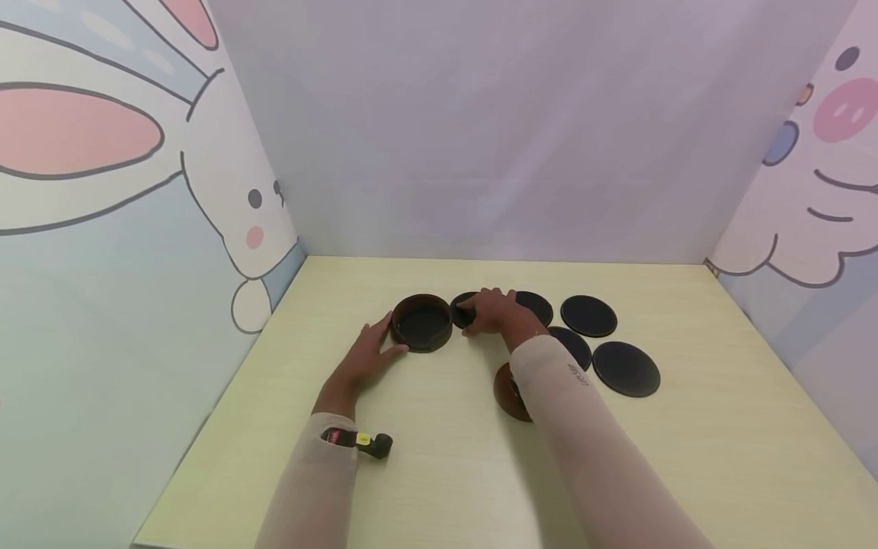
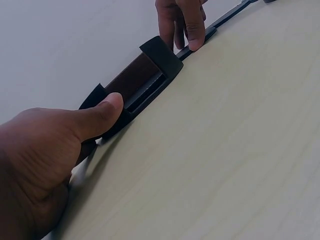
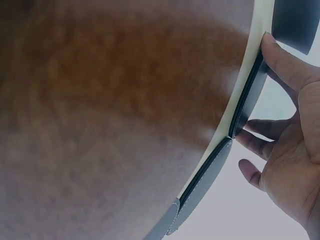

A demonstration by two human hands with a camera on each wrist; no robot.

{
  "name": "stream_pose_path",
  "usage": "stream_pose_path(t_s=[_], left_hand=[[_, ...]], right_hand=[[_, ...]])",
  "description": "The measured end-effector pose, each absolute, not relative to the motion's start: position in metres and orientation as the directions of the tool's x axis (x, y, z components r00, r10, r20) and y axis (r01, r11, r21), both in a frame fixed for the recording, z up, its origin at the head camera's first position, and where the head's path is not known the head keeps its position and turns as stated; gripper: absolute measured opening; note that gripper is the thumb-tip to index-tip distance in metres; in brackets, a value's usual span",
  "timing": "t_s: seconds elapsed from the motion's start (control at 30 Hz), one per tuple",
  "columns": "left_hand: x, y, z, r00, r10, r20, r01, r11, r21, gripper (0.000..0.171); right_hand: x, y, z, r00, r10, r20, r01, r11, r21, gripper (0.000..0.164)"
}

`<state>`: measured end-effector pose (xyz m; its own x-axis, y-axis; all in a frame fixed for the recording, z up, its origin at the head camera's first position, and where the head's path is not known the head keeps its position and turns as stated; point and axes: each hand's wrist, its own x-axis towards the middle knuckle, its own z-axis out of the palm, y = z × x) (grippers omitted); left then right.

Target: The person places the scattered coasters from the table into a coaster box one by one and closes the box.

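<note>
A round black holder (image 1: 424,348) with a brown inner wall and a cutaway side sits toward the back of the table. My left hand (image 1: 363,360) grips it from the left, thumb (image 2: 111,107) against the front wall and fingers around the far side. Just right of the holder lies a thin black round coaster (image 1: 460,313). My right hand (image 1: 495,311) holds this coaster by its edges, with the thumb (image 3: 280,57) on one side and fingers opposite, close over the table. Part of the coaster is hidden under the hand in the head view.
Several more black coasters lie to the right, including one at the back (image 1: 588,316) and one nearer (image 1: 627,370). A brown round piece (image 1: 510,398) is partly covered by my right forearm. Walls with cartoon animals enclose the pale wooden table (image 1: 439,457) left and right.
</note>
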<state>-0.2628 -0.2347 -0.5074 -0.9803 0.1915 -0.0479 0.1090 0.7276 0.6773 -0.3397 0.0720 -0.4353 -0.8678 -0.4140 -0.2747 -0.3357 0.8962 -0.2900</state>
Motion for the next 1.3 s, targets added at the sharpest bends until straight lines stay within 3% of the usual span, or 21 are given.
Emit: stream_pose_path(t_s=[0.2,0.47,0.7,1.0,1.3], left_hand=[[-0.263,-0.235,-0.508,-0.981,0.189,-0.045,0.109,0.728,0.677,0.095],[-0.263,-0.234,-0.508,-0.981,0.19,-0.045,0.109,0.727,0.678,0.094],[-0.261,-0.234,-0.507,-0.981,0.186,-0.053,0.1,0.722,0.684,0.095],[-0.26,-0.235,-0.507,-0.981,0.189,-0.046,0.107,0.723,0.683,0.096],[-0.26,-0.234,-0.506,-0.981,0.189,-0.046,0.107,0.719,0.686,0.094]], right_hand=[[-0.34,0.069,-0.435,-0.869,-0.421,-0.259,-0.353,0.895,-0.272,0.065],[-0.343,0.068,-0.433,-0.881,-0.399,-0.255,-0.345,0.91,-0.231,0.075],[-0.347,0.07,-0.43,-0.902,-0.383,-0.196,-0.35,0.918,-0.186,0.073],[-0.345,0.077,-0.426,-0.913,-0.378,-0.152,-0.33,0.905,-0.268,0.07],[-0.343,0.086,-0.425,-0.917,-0.378,-0.126,-0.337,0.905,-0.261,0.071]])
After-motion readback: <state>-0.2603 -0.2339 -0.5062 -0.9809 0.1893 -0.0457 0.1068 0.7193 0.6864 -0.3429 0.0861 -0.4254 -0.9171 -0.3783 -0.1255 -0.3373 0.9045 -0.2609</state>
